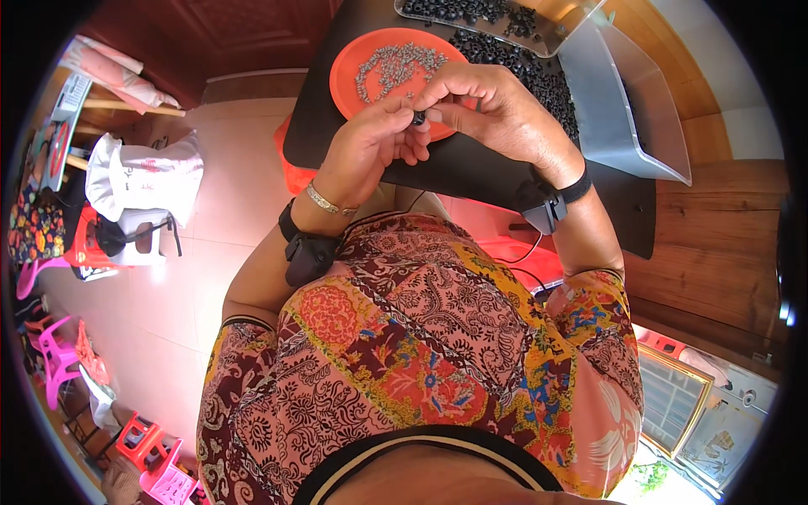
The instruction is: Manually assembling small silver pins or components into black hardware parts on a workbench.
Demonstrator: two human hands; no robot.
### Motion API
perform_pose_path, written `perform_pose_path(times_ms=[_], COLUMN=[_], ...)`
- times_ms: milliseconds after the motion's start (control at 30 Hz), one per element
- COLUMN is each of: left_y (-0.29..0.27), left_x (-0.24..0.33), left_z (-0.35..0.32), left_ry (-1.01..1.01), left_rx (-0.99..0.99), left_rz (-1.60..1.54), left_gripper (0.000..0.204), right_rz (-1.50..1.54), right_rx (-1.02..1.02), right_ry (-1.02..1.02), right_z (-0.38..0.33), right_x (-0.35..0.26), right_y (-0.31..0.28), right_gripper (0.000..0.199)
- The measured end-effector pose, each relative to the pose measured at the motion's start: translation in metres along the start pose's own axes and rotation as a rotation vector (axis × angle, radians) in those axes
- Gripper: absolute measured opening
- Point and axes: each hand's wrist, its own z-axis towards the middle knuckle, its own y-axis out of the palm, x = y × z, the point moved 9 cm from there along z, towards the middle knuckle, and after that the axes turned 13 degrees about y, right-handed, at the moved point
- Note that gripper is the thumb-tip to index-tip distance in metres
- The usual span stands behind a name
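Note:
Above the near edge of a red-orange plate [343,77], my two hands meet fingertip to fingertip. My left hand [374,139] pinches a small black round part [418,118] between thumb and fingers. From the other side, my right hand [497,109] has its thumb and forefinger pinched together right at that part; whatever lies between those tips is too small to make out. Many small grey metal pieces [396,67] are spread on the plate. Beyond my right hand, a heap of small black parts [539,80] covers the dark tabletop [454,181].
A clear plastic bin [619,109] lies on the table at the right, and a clear tray [539,38] of black parts sits at the back. A wooden cabinet [707,244] stands to the right. On the left are a white sack [147,181] and pink stools [57,362].

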Motion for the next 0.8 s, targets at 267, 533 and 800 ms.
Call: perform_pose_path(times_ms=[267, 533, 800], left_y=[-0.001, 0.001, -0.001], left_x=[0.0, 0.002, -0.001], left_z=[0.0, 0.001, 0.001], left_ry=[0.023, 0.063, 0.089], left_rx=[0.028, 0.067, 0.148], left_rz=[-0.069, -0.157, -0.148], left_gripper=[0.027, 0.029, 0.029], right_rz=[0.131, -0.041, -0.223], right_rx=[0.052, 0.319, 0.559], right_ry=[0.1, -0.049, -0.209], right_z=[-0.003, -0.018, -0.028], right_x=[0.005, -0.005, -0.005], right_y=[0.001, 0.003, 0.012], right_gripper=[0.013, 0.029, 0.038])
